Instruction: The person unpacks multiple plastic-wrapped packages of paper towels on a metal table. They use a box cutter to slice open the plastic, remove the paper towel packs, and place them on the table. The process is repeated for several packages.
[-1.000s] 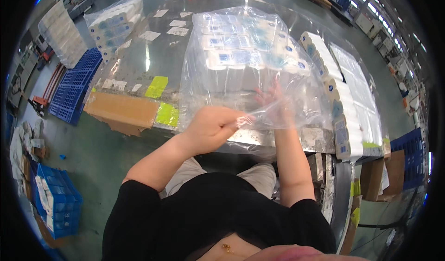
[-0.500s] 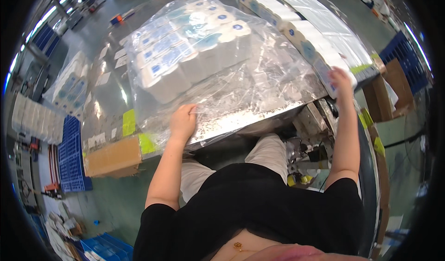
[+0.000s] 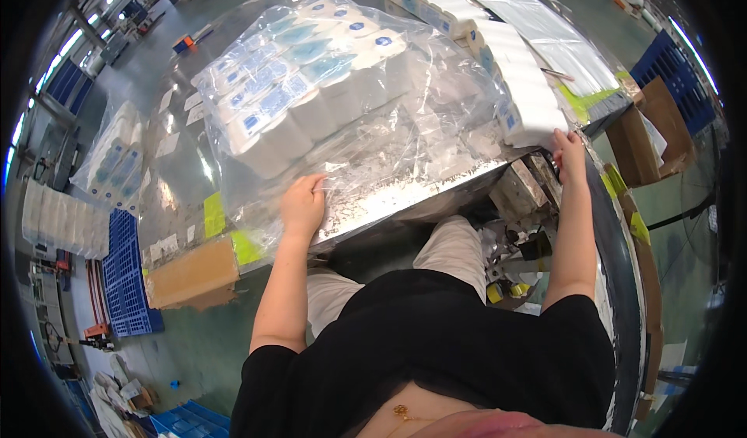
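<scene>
Two bare hands work at the near edge of a worn grey metal table (image 3: pixel 373 204). The left hand (image 3: pixel 303 204) is closed, thumb against curled fingers, pinching the near edge of a large clear plastic bag (image 3: pixel 389 138). The right hand (image 3: pixel 569 156) has its fingers bent against the near end of a long white pack of rolls with blue marks (image 3: pixel 529 92); whether it grips the pack or only touches it, I cannot tell.

The bag lies across the middle of the table, its slack mouth toward the person. Inside, toward the far end, sits a block of white packs with blue prints (image 3: pixel 311 72). The long pack lies on the table to the right, just beside the bag. Beyond its far end is another long white pack (image 3: pixel 436 6), and to the right of both lie flat, glossy white packages (image 3: pixel 537 26).

At the table's right corner is a strip of yellow-green tape (image 3: pixel 576 103). At the left corner, a torn brown cardboard strip (image 3: pixel 193 275) covers the edge, near a yellow-green patch (image 3: pixel 214 215). Further left, a blue plastic pallet (image 3: pixel 128 275) stands beside the table; on the right, an open brown cardboard box (image 3: pixel 661 138).
</scene>
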A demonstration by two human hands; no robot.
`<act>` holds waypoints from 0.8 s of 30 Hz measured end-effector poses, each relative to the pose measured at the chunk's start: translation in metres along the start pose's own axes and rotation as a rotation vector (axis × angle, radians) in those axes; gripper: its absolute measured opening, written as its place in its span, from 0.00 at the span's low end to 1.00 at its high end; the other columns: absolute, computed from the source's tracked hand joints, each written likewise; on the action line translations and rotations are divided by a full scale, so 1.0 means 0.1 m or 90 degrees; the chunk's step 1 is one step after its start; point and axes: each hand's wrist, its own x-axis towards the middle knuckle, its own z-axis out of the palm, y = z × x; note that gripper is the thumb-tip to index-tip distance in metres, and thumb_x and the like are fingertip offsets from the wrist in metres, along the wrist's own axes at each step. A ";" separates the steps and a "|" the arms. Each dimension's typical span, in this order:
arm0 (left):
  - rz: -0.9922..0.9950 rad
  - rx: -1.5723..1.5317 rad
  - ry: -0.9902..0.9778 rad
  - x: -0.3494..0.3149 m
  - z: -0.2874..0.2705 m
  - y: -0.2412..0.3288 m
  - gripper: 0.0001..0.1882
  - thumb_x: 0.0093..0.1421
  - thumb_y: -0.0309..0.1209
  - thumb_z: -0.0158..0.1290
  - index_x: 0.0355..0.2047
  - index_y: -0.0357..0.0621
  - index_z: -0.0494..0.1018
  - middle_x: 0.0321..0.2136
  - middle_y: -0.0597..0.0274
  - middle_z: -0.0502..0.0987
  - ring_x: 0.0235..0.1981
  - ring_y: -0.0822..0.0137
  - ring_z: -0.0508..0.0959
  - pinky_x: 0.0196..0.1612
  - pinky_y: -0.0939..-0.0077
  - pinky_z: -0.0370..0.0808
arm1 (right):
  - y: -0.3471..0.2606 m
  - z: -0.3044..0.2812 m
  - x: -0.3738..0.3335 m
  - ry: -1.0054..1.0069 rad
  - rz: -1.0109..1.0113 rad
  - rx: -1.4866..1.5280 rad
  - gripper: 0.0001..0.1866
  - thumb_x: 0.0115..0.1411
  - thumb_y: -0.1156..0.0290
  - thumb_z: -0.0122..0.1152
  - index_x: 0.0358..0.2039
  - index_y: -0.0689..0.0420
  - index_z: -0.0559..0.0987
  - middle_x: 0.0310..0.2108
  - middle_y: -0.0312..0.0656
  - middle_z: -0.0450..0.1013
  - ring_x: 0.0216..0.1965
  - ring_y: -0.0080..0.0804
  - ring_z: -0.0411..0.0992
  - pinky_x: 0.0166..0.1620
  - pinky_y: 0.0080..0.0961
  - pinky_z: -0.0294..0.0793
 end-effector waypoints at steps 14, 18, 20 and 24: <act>-0.019 -0.017 -0.008 -0.02 0.01 -0.04 0.10 0.57 0.31 0.48 0.36 0.48 0.78 0.32 0.56 0.77 0.35 0.52 0.76 0.37 0.64 0.72 | 0.00 0.26 -1.88 -0.282 0.189 0.034 0.28 0.63 0.59 0.47 0.59 0.61 0.58 0.22 0.37 0.71 0.11 0.15 0.59 0.14 0.12 0.55; -0.025 -0.036 -0.005 -0.04 0.05 -0.05 0.10 0.58 0.32 0.48 0.36 0.48 0.78 0.31 0.57 0.77 0.35 0.52 0.76 0.37 0.64 0.72 | 0.10 0.28 -1.91 -0.268 0.119 0.061 0.36 0.60 0.56 0.51 0.63 0.60 0.52 0.49 0.49 0.67 0.47 0.35 0.69 0.43 0.25 0.71; -0.023 -0.033 0.000 -0.04 0.05 -0.05 0.10 0.58 0.32 0.48 0.36 0.48 0.78 0.31 0.57 0.77 0.35 0.53 0.76 0.37 0.64 0.72 | -0.07 0.53 -1.92 -0.317 0.200 0.229 0.37 0.57 0.58 0.55 0.62 0.61 0.53 0.57 0.53 0.60 0.57 0.45 0.61 0.56 0.38 0.65; -0.005 -0.029 0.000 -0.04 0.00 -0.02 0.10 0.57 0.32 0.49 0.36 0.45 0.78 0.31 0.55 0.77 0.34 0.52 0.76 0.37 0.65 0.72 | 0.14 0.80 -1.65 -0.292 0.312 0.383 0.34 0.52 0.62 0.58 0.56 0.67 0.63 0.51 0.55 0.68 0.50 0.48 0.69 0.56 0.41 0.66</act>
